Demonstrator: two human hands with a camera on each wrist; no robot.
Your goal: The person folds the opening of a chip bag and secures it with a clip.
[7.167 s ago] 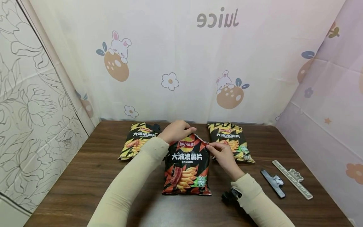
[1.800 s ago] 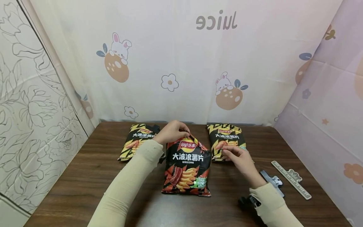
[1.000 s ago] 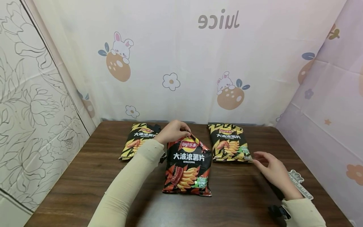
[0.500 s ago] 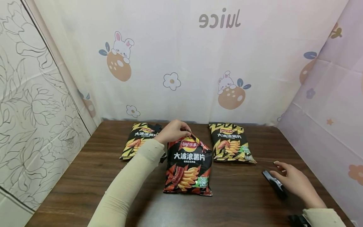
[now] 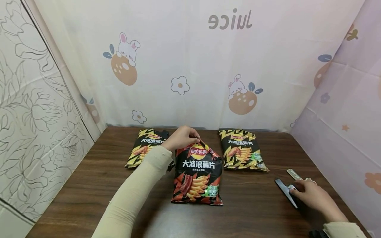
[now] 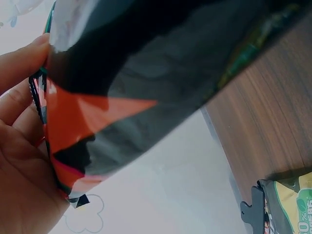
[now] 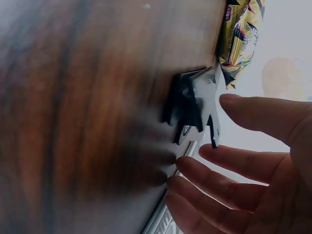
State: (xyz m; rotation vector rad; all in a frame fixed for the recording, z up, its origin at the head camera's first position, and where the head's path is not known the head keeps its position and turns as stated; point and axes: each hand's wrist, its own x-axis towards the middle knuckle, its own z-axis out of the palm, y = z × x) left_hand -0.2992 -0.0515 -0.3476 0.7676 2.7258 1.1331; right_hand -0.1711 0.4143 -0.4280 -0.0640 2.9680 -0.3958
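Observation:
A red and black chip bag (image 5: 197,178) stands at the middle of the table, its top folded over at a slant. My left hand (image 5: 182,138) pinches the top left of that bag; in the left wrist view the thumb and fingers (image 6: 22,105) hold its folded edge. At the right, my right hand (image 5: 318,198) is at a dark clip with a long flat bar (image 5: 285,192). Seen from the right wrist, the thumb and fingers of the right hand (image 7: 219,122) are spread on either side of the clip's handles (image 7: 214,129), with a gap to the thumb.
Two yellow and black chip bags lie behind, one at the left (image 5: 138,153) and one at the right (image 5: 242,150). A black clip (image 6: 253,212) is on the left one. A pale ruler-like clip (image 5: 294,174) lies beyond the dark clip, partly behind the right hand. A curtain backs the table.
My right hand has left the red bag's top right corner and moved right to the dark clip. The bag's top is now folded over further, with the left hand still pinching it.

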